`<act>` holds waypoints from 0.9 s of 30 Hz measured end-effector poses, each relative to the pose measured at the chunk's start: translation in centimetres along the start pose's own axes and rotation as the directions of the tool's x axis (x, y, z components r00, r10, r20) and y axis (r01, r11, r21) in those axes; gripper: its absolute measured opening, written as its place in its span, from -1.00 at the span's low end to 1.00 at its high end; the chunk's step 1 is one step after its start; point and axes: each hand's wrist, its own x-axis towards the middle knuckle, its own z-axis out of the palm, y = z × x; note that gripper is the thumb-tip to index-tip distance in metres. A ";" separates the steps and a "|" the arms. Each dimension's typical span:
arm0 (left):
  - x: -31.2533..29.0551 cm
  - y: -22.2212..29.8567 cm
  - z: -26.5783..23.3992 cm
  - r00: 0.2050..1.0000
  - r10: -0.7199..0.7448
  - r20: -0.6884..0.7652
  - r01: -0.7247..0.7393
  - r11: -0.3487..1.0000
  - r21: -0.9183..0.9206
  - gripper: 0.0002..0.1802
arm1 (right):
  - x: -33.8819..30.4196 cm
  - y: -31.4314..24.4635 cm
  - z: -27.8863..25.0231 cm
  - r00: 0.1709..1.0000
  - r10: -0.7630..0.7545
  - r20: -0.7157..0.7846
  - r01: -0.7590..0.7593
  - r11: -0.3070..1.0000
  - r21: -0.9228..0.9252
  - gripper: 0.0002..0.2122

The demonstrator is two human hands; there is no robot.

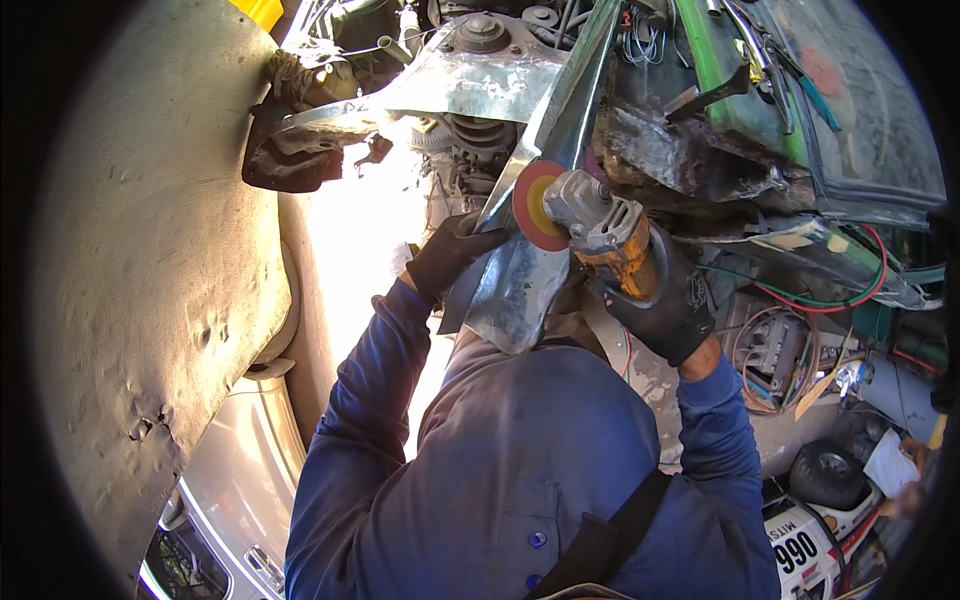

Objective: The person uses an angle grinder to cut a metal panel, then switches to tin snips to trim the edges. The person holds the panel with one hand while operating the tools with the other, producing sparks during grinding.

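Angle grinder (630, 262) gripped in right hand (668, 310), gloved fingers wrapped round body, forearm raised. Bare sheet-metal panel (515, 290) clasped at left edge by left hand (448, 258), arm extended forward; panel positioned between hands. Count: two hands gloved in black, one grinder, one panel, one red-and-yellow disc (541, 206) held by panel, contact unclear; one black tyre (828, 474) seen lower right.

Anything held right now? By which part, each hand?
Right hand: the angle grinder, by its body behind the metal head. Left hand: the sheet-metal panel, by its left edge.
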 end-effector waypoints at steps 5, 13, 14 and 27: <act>0.1 0.2 0.0 1.000 0.018 0.001 -0.018 0.999 0.031 -0.66 | 0.0 -0.1 0.2 1.000 -0.019 -0.007 0.019 1.000 0.016 -0.27; -0.4 1.2 0.7 0.999 0.014 -0.033 -0.013 0.999 0.042 -0.65 | -0.3 0.9 0.8 0.998 0.046 -0.038 -0.044 0.997 0.063 -0.22; -0.4 1.3 0.7 0.999 0.012 -0.033 -0.010 0.999 0.050 -0.65 | -0.3 1.0 0.8 0.999 0.027 -0.045 -0.024 0.998 0.061 -0.22; -0.5 1.3 0.9 1.000 0.001 -0.030 0.000 0.999 0.032 -0.63 | -0.2 0.3 0.6 0.997 0.008 -0.070 -0.004 0.998 0.058 -0.21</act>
